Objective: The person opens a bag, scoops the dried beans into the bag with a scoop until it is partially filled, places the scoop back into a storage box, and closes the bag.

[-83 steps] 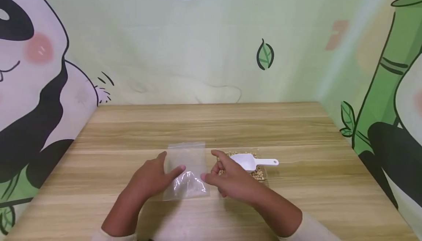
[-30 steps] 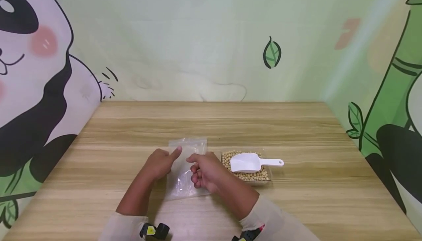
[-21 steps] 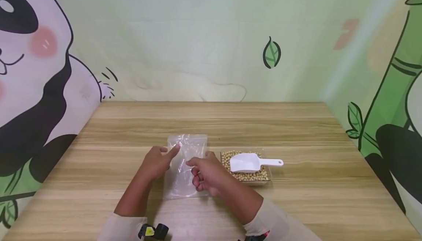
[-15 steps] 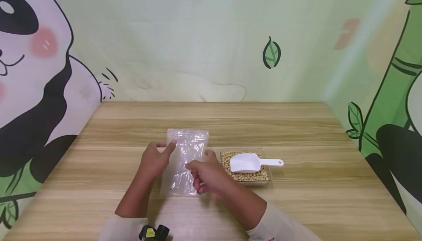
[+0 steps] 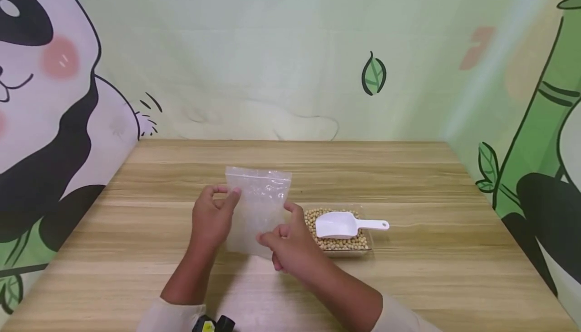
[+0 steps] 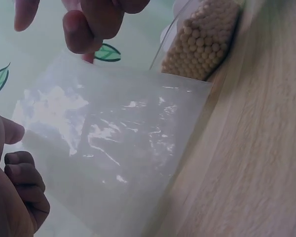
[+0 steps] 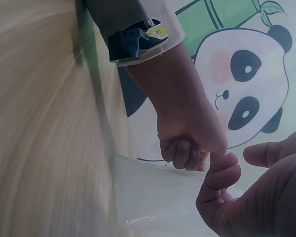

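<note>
A clear zip-lock bag [image 5: 256, 206] is raised and tilted between my two hands, its zip end uppermost. My left hand [image 5: 211, 218] pinches its left edge, the thumb in front and the fingers behind. At the lower right side, my right hand [image 5: 292, 246] grips it with the thumb on the front face, while the index finger stands out along the edge. The bag looks flat. In the left wrist view the bag [image 6: 113, 138] spreads across the middle. Part of my right hand's contact is hidden.
Right of the bag stands a clear box [image 5: 349, 253] of soybeans [image 5: 338, 243]. A white scoop [image 5: 338, 224] lies on the beans, its handle pointing right past the rim. Everything is on a wooden table [image 5: 431, 251] before a panda-print wall [image 5: 295, 59].
The bag has come up off the table and tilted toward me, its zip end rising. My left hand has moved up slightly with it. The box and scoop stay put.
</note>
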A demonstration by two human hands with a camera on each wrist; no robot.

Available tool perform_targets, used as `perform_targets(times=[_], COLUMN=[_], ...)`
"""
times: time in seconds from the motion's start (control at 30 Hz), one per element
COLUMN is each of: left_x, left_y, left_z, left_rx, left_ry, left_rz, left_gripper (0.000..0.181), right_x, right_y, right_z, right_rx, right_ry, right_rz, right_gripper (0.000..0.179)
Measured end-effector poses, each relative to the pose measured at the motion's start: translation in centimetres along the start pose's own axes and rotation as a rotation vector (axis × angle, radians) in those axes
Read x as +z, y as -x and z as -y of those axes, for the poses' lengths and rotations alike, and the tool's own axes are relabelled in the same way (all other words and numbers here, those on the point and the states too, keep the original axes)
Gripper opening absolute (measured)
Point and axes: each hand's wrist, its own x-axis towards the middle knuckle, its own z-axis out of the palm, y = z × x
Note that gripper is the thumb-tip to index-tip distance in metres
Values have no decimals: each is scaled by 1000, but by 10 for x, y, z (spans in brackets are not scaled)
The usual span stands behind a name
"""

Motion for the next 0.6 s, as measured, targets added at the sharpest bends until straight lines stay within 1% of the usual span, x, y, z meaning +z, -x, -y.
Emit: perform_targets(times=[0.1, 0.33, 0.47, 0.6], left_x=[4, 8, 9, 9], left_y=[4, 10, 12, 16], left_z=[-2, -5, -7, -9], left_rx=[37, 57, 70, 80], left_ry=[21, 79, 109, 129], left_rz=[-2, 31, 58, 80], left_gripper=[36, 33, 30, 28], right_x=[-2, -7, -12, -17], right_y=[5, 10, 13, 16], right_z=[-1, -4, -6, -8], right_rx=[-51, -155, -211, -249], right_ry=[58, 160, 202, 248], right_rz=[-36, -118, -131, -134], right_gripper=[91, 70, 54, 39])
